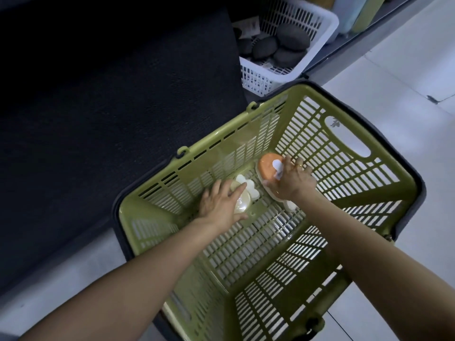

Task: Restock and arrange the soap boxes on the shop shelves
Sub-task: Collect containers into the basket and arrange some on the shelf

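Both your hands are down inside the green shopping basket [344,153], which stands on the pale tiled floor [406,57] just beside a dark shelf unit [98,94]. Your left hand [219,205] lies over the cream soap box [242,201] on the basket's slatted bottom, fingers spread and only lightly bent across its top; from this angle you cannot tell whether they are gripping it or merely resting on it. The box has a white scalloped piece sticking out at its far end. Your right hand [294,179], with a ring on one finger, is curled round the orange soap box [268,168], holding it tilted up off the basket floor near the far wall. A white part of that box shows below your wrist. The two boxes sit close together, not quite touching. Beyond the basket, a white slotted crate [307,25] on the low shelf holds several dark grey rounded lumps [293,36].
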